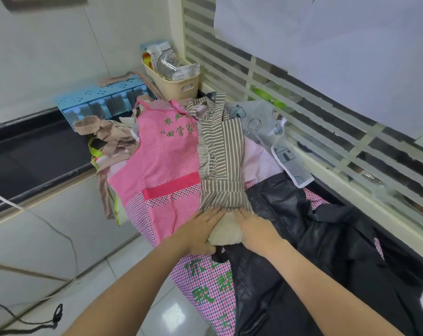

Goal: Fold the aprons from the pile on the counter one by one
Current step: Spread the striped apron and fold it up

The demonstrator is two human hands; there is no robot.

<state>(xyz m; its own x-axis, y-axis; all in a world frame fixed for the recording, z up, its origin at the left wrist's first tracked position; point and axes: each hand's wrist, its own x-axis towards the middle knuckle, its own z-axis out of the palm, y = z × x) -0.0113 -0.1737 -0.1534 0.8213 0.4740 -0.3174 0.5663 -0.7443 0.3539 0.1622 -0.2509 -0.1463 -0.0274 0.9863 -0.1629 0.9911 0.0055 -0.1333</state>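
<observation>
- Left hand (200,230) and right hand (255,226) lie flat, fingers straight, pressing either side of a beige rolled bundle (226,232); nothing pinched.
- Bundle is the near end of the striped apron (221,161), long axis running 6 to 12 o'clock away from the hands.
- Both hands equally near; rest of it lies at 12 o'clock.
- Pink apron (166,154) at 10 o'clock, black apron (302,238) at 3–5 o'clock, all piled on the counter (35,141).
- Beige basket (178,86) far at 12 o'clock.
</observation>
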